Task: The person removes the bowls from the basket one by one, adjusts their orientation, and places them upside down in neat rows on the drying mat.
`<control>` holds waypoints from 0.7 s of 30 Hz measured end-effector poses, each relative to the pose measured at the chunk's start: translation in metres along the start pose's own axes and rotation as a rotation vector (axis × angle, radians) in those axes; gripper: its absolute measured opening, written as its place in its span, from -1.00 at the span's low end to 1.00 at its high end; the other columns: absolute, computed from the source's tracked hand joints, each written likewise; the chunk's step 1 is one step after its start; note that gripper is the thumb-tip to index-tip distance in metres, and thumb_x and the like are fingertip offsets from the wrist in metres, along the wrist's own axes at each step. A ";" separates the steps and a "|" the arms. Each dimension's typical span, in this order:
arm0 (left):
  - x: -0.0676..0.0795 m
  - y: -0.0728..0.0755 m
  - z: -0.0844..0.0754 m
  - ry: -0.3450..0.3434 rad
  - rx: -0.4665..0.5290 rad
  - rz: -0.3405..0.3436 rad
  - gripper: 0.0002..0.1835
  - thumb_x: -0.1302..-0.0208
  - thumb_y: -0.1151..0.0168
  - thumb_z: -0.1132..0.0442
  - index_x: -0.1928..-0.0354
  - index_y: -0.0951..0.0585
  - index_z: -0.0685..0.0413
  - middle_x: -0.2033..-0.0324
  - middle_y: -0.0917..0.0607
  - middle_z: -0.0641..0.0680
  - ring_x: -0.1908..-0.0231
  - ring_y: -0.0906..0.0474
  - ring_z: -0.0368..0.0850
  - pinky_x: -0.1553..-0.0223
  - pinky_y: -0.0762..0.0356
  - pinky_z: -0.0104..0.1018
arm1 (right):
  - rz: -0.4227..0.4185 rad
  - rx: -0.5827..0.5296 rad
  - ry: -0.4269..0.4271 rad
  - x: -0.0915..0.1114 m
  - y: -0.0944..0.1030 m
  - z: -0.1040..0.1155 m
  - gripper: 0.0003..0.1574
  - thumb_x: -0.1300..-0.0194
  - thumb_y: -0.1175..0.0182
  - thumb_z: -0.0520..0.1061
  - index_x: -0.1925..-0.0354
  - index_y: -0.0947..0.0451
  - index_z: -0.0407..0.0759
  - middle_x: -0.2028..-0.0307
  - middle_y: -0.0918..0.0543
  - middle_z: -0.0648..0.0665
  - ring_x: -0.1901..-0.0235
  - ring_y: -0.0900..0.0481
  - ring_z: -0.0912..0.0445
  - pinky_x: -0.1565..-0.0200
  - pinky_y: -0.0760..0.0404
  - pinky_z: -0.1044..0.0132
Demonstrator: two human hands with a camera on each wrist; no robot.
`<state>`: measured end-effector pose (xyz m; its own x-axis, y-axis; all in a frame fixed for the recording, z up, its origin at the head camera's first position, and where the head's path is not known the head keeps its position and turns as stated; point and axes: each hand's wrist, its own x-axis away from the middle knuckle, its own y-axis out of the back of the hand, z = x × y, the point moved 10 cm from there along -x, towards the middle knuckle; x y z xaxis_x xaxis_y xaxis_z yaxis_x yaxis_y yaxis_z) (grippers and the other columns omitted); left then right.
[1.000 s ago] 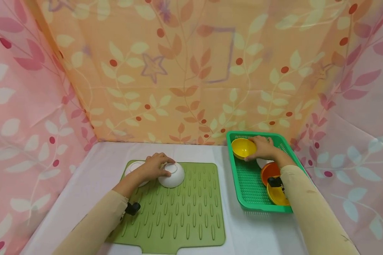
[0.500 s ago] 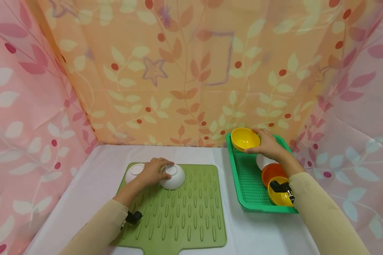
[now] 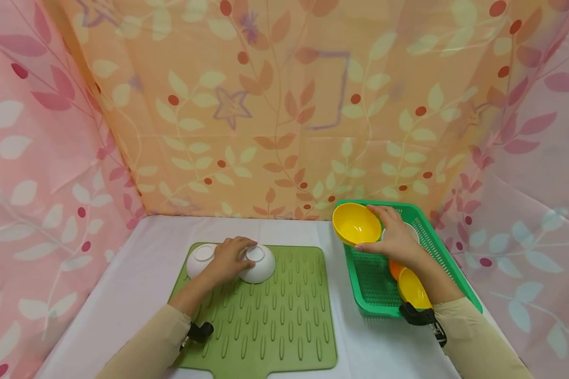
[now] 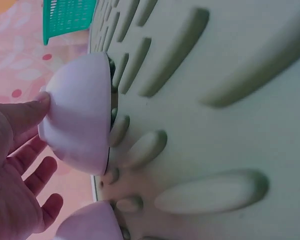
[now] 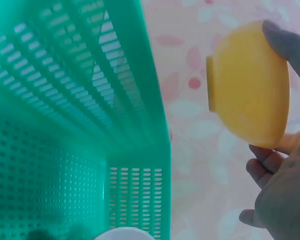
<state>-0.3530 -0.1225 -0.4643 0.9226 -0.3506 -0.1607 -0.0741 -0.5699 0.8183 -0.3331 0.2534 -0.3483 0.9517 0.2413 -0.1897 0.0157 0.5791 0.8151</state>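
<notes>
My right hand point(image 3: 398, 242) grips a yellow bowl point(image 3: 355, 225) by its rim, raised over the far left corner of the green basket point(image 3: 352, 276). In the right wrist view, this bowl point(image 5: 250, 87) is tilted on its side, thumb on one edge and fingers at the other. On the green mat point(image 3: 275, 321), a white bowl point(image 3: 262, 269) lies upside down; my left hand point(image 3: 229, 258) pinches its base ring. The left wrist view shows the thumb pressed to that ring. Another upturned white bowl point(image 3: 197, 264) sits to its left, partly behind the hand.
Inside the basket, along its right side, are a white bowl point(image 3: 413, 230), an orange bowl point(image 3: 395, 269) and a second yellow bowl point(image 3: 413, 290), partly covered by my right arm. A patterned orange cloth wall point(image 3: 275, 158) stands behind the table, with pink ones at both sides.
My right hand has lifted the yellow bowl out of the basket, then shifted it left and nearer me. The left hand stays at the white bowl.
</notes>
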 end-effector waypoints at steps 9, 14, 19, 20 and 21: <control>0.024 0.017 -0.026 -0.048 0.125 -0.061 -0.42 -0.32 -0.43 0.04 -0.35 -0.56 -0.04 -0.31 -0.55 0.09 -0.24 -0.38 0.12 -0.16 -0.19 0.23 | -0.002 -0.091 0.048 0.028 -0.026 0.034 0.37 0.09 -0.66 0.23 -0.54 -0.20 -0.07 -0.44 -0.21 -0.22 -0.42 -0.12 -0.24 -0.27 -0.34 -0.40; 0.047 0.028 -0.051 -0.083 0.214 -0.049 -0.41 -0.33 -0.41 0.00 -0.36 -0.54 -0.07 -0.32 -0.54 0.04 -0.34 -0.36 0.13 -0.28 -0.23 0.29 | -0.019 -0.135 0.077 0.045 -0.037 0.055 0.35 0.13 -0.69 0.19 -0.53 -0.24 -0.03 -0.41 -0.24 -0.17 -0.41 -0.16 -0.20 -0.24 -0.40 -0.37; 0.068 0.031 -0.068 -0.087 0.278 -0.026 -0.44 -0.32 -0.42 0.02 -0.34 -0.56 -0.11 -0.28 -0.55 0.02 -0.30 -0.43 0.08 -0.22 -0.43 0.21 | -0.042 -0.160 0.150 0.060 -0.053 0.078 0.37 0.19 -0.72 0.14 -0.51 -0.27 -0.07 -0.40 -0.27 -0.21 -0.37 -0.22 -0.21 -0.20 -0.44 -0.38; 0.071 0.030 -0.070 -0.075 0.295 -0.019 -0.45 -0.31 -0.43 0.01 -0.33 -0.56 -0.14 -0.27 -0.56 -0.02 -0.26 -0.45 0.03 -0.19 -0.46 0.18 | -0.040 -0.162 0.163 0.063 -0.057 0.083 0.38 0.19 -0.72 0.15 -0.51 -0.27 -0.07 -0.40 -0.27 -0.21 -0.37 -0.23 -0.20 -0.20 -0.43 -0.38; 0.075 0.030 -0.072 -0.062 0.309 -0.013 -0.46 -0.31 -0.43 -0.01 -0.31 -0.57 -0.19 -0.25 -0.56 -0.05 -0.24 -0.46 0.00 -0.18 -0.46 0.16 | -0.038 -0.169 0.168 0.065 -0.062 0.086 0.39 0.21 -0.72 0.16 -0.51 -0.27 -0.06 -0.40 -0.27 -0.19 -0.37 -0.22 -0.18 -0.21 -0.43 -0.37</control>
<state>-0.2591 -0.1125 -0.4124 0.8999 -0.3816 -0.2111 -0.1833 -0.7701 0.6110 -0.2453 0.1663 -0.3638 0.8870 0.3348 -0.3180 -0.0146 0.7087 0.7054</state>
